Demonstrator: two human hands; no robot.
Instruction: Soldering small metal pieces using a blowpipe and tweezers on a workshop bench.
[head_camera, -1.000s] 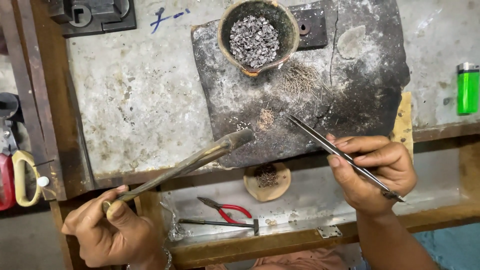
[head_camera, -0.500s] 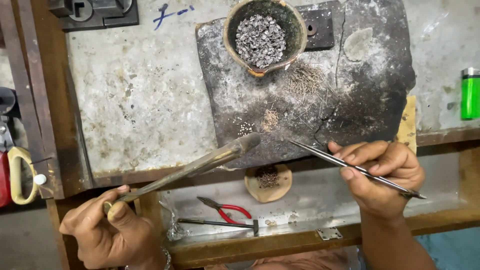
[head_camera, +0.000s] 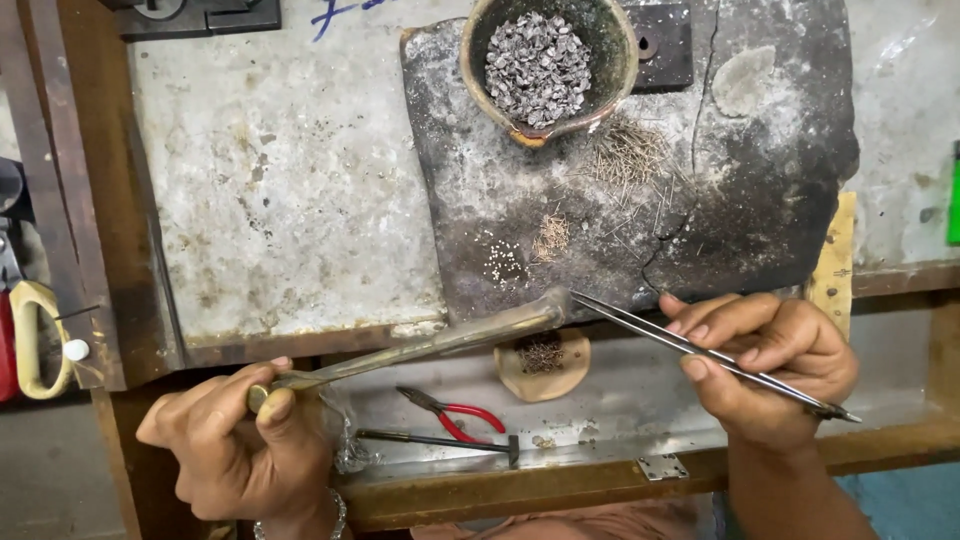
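My left hand (head_camera: 240, 445) grips the near end of a long brass blowpipe torch (head_camera: 430, 345), whose tip reaches the front edge of a charred dark soldering slab (head_camera: 740, 210). My right hand (head_camera: 770, 365) holds long steel tweezers (head_camera: 700, 352), their points meeting the torch tip at the slab's front edge. On the slab lie a small cluster of tiny pale beads (head_camera: 503, 262), a little pile of fine wire bits (head_camera: 552, 236) and a scatter of thin wire pieces (head_camera: 630, 160). A clay bowl (head_camera: 615, 75) filled with small grey metal pieces stands at the slab's far edge.
The slab rests on a worn whitish bench top (head_camera: 280, 200). Below the bench edge, a tray holds red-handled pliers (head_camera: 455, 410), a small hammer (head_camera: 440, 440) and a round tan dish (head_camera: 545, 365) of dark bits. Yellow-handled shears (head_camera: 35, 335) lie at far left.
The view has shifted so the slab sits lower and nearer. The torch tip and tweezer points have come together at the slab's front edge. The green lighter has slipped almost out of view at right.
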